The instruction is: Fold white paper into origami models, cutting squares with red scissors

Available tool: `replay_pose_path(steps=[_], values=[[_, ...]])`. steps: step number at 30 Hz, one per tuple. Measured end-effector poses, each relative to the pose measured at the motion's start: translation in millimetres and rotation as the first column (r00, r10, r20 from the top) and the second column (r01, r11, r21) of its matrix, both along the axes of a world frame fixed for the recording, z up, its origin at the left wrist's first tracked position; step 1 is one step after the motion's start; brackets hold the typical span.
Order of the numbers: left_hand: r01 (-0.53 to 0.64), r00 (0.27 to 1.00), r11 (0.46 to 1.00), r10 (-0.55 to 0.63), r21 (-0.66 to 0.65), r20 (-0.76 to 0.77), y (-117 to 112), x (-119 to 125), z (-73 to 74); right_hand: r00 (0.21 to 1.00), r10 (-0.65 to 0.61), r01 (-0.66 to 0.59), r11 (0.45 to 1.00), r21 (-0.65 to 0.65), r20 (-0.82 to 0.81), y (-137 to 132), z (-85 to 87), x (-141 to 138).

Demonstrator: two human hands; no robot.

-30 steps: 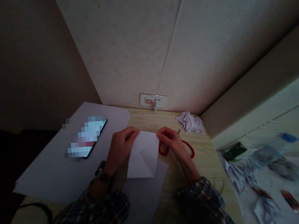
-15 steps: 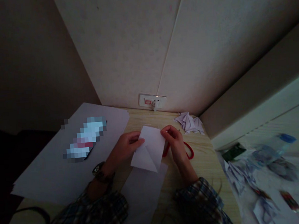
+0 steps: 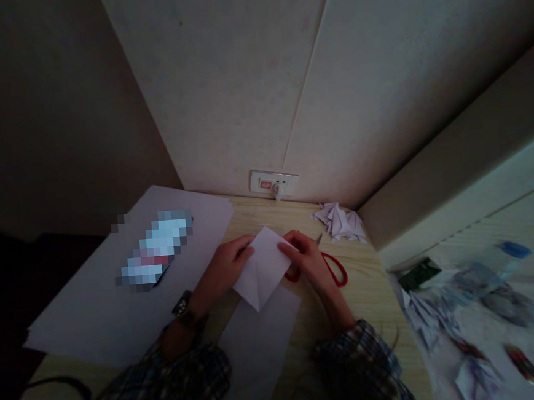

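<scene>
A creased white square of paper (image 3: 265,268) is held between my two hands, turned so one corner points toward me. My left hand (image 3: 228,261) pinches its left side, thumb on top. On the right edge, my right hand (image 3: 301,253) grips it the same way, with the fingers partly hidden behind. Below the square, a white paper strip (image 3: 264,348) lies on the table. Red-handled scissors (image 3: 340,271) rest under and beside my right hand, which covers part of them.
A phone with a blurred screen (image 3: 157,248) lies on a stack of white sheets (image 3: 96,324) at left. Folded paper pieces (image 3: 340,222) sit near the wall, by a socket (image 3: 275,183). Lower right, beyond the table edge, are a plastic bottle (image 3: 494,262) and paper scraps.
The paper square has been rotated between my hands from an upright, slightly tilted position to a diamond. Both hands keep hold of it, and more of the scissors shows.
</scene>
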State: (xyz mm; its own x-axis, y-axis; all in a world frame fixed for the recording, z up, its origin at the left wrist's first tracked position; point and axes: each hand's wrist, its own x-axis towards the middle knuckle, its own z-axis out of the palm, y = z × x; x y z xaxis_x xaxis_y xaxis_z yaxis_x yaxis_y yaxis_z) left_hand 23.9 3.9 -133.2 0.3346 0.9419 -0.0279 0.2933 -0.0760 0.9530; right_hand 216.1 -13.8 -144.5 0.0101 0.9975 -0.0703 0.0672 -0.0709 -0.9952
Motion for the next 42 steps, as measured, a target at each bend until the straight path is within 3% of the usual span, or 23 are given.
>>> replay_pose_path(steps=[8,13,18,28,39,42], values=[[0.092,0.996,0.995,-0.091,-0.037,0.017,-1.7,1.9,3.8,0.999,0.04,-0.04,0.998,-0.054,0.01,-3.2,-0.4,0.7],[0.025,1.0,0.999,-0.025,-0.032,0.005,-2.3,1.6,2.3,0.988,0.153,-0.152,0.984,-0.095,0.012,-4.5,4.3,-5.0],[-0.064,0.998,0.998,0.063,-0.014,-0.013,-0.8,-2.1,1.6,0.994,0.107,-0.106,0.992,-0.066,0.014,-1.2,3.1,-5.0],[0.012,1.0,1.0,-0.012,0.008,-0.005,-3.0,4.8,2.4,0.982,0.186,-0.183,0.98,-0.072,0.03,-2.4,-1.3,-12.5],[-0.214,0.975,0.976,0.216,-0.05,0.046,1.1,-3.3,5.4,0.988,0.138,-0.145,0.982,-0.122,-0.063,-2.7,1.5,2.2],[-0.165,0.983,0.982,0.172,-0.087,0.072,2.5,-3.0,2.3,0.988,0.123,-0.133,0.986,-0.101,-0.095,-2.1,0.8,-2.0]])
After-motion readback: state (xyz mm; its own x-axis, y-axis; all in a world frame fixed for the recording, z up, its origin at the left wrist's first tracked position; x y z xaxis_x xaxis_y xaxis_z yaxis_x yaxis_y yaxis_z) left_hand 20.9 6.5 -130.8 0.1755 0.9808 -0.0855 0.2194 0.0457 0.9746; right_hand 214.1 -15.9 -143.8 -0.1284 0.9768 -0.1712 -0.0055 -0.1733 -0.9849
